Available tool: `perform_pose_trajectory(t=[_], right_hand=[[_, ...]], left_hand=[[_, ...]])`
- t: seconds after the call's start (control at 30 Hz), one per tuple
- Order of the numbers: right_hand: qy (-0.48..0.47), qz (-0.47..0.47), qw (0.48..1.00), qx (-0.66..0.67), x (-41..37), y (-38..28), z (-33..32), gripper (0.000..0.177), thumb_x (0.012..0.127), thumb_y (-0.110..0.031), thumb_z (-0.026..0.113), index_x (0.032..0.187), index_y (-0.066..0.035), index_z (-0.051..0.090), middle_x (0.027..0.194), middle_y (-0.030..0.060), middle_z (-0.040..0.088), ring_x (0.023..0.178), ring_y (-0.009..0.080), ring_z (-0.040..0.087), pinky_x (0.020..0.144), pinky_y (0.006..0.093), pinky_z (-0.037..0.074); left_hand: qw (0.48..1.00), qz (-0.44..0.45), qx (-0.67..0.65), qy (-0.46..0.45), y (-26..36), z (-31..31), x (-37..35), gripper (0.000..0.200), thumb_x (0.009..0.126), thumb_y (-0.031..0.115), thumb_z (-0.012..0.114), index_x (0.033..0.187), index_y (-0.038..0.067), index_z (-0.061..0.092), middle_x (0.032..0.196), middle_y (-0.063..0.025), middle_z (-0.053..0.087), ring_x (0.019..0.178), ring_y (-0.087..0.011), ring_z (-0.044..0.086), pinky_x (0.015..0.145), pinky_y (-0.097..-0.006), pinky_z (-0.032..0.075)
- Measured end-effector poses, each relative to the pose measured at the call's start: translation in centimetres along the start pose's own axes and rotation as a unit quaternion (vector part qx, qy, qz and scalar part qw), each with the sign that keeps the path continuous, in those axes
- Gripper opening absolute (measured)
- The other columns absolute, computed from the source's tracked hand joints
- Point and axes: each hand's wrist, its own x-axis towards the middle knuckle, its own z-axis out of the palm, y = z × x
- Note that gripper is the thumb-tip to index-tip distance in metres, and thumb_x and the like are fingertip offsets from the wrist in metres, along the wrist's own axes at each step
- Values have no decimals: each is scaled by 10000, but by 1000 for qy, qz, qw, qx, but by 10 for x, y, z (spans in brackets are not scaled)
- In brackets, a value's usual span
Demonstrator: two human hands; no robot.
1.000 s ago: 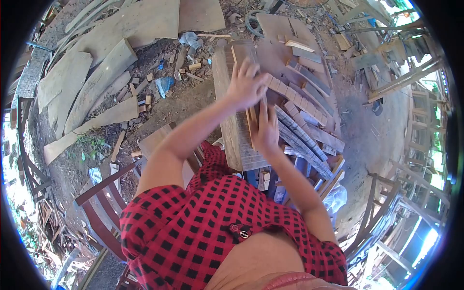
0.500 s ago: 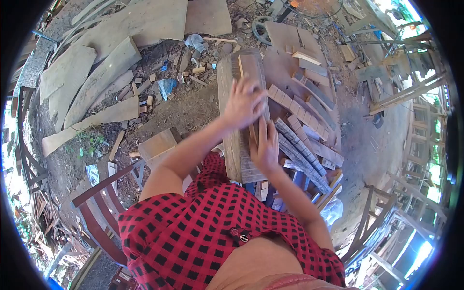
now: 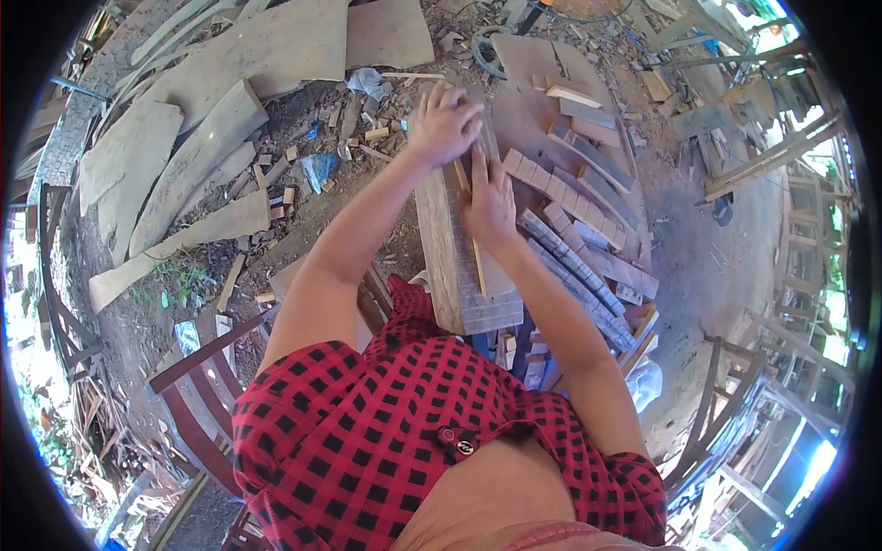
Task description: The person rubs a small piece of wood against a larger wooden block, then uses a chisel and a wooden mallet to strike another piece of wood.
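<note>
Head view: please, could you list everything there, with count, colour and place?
Workbench: 1, grey-brown, centre
Narrow board: 1, brown, on workbench
Stacked wooden blocks: many, tan and grey, right of workbench
Large planks: several, grey-brown, upper left
Wood offcuts: many, tan, ground left of workbench
Wheel: 1, dark, top centre
Plastic pieces: several, blue to clear, on ground
Chair back: 1, reddish-brown, lower left
Plant: 1, green, left
Wooden frames: several, grey, right side
Plaid shirt: 1, red and black, lower centre
Left hand: 1, bare, workbench's far end
Right hand: 1, bare, on narrow board
</note>
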Motion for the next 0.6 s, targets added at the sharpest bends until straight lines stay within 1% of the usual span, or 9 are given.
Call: perform_pose_trajectory(t=[0.1, 0.2, 0.3, 0.37, 0.4, 0.47, 0.5, 0.53, 0.6], right_hand=[[-28, 5, 999, 16, -87, -13, -32, 724, 784, -88, 631, 1423, 19, 307, 1306, 325, 395, 1165, 498, 426, 1001, 520, 360], [-42, 6, 999, 8, -164, -16, -55, 728, 776, -87, 650, 1410, 45, 319, 1328, 339, 372, 1196, 513, 395, 1027, 527, 334], [-46, 17, 999, 21, -194, -18, -65, 721, 777, -91, 654, 1406, 46, 328, 1336, 344, 366, 1209, 515, 389, 1034, 533, 326], [-44, 33, 998, 26, -194, -20, -63, 727, 784, -109, 654, 1415, 40, 325, 1333, 346, 372, 1211, 512, 395, 1031, 539, 329], [-50, 22, 998, 32, -189, -20, -62, 727, 784, -109, 654, 1415, 40, 325, 1333, 346, 372, 1211, 512, 395, 1031, 539, 329], [-43, 16, 999, -11, -173, -17, -57, 725, 801, -112, 646, 1428, 36, 314, 1333, 346, 375, 1216, 505, 399, 1031, 533, 333], [-41, 17, 999, 2, -159, -9, -49, 717, 822, -115, 635, 1438, 34, 301, 1338, 351, 372, 1225, 505, 394, 1037, 527, 331], [-40, 3, 999, 29, -134, -7, -48, 680, 842, -157, 600, 1424, 45, 313, 1300, 388, 366, 1170, 544, 397, 1006, 570, 339], [-15, -30, 999, 0, -85, 7, -28, 661, 861, -168, 599, 1425, 36, 321, 1288, 373, 394, 1146, 539, 422, 981, 562, 362]], left_hand=[[999, -2, -26, -38, 68, -21, -63, 352, 860, 292, 601, 1195, 187, 616, 1274, -135, 442, 1337, -430, 293, 1094, -611, 248], [995, -12, -55, -80, 121, -30, -120, 369, 878, 295, 582, 1227, 180, 601, 1322, -140, 414, 1347, -442, 272, 1101, -610, 225], [994, -13, -67, -84, 146, -32, -140, 379, 869, 283, 588, 1228, 161, 599, 1327, -147, 415, 1346, -439, 274, 1104, -611, 216], [991, -5, -91, -97, 142, -29, -141, 399, 857, 276, 603, 1237, 154, 594, 1343, -141, 414, 1356, -422, 272, 1109, -617, 196], [992, -15, -83, -93, 138, -29, -137, 399, 857, 276, 603, 1237, 154, 594, 1343, -141, 414, 1356, -422, 272, 1109, -617, 196], [991, -1, -101, -93, 127, -30, -123, 410, 852, 276, 615, 1245, 160, 591, 1346, -137, 417, 1363, -403, 273, 1109, -623, 186], [991, -6, -109, -83, 117, -29, -110, 398, 850, 280, 620, 1230, 163, 603, 1344, -127, 424, 1365, -390, 276, 1108, -632, 175], [992, -10, -112, -64, 104, -25, -95, 375, 853, 290, 617, 1209, 171, 618, 1339, -121, 433, 1362, -386, 280, 1106, -635, 168], [994, -25, -101, -27, 72, -12, -60, 331, 851, 301, 615, 1163, 195, 648, 1338, -101, 452, 1356, -376, 293, 1093, -640, 167]])
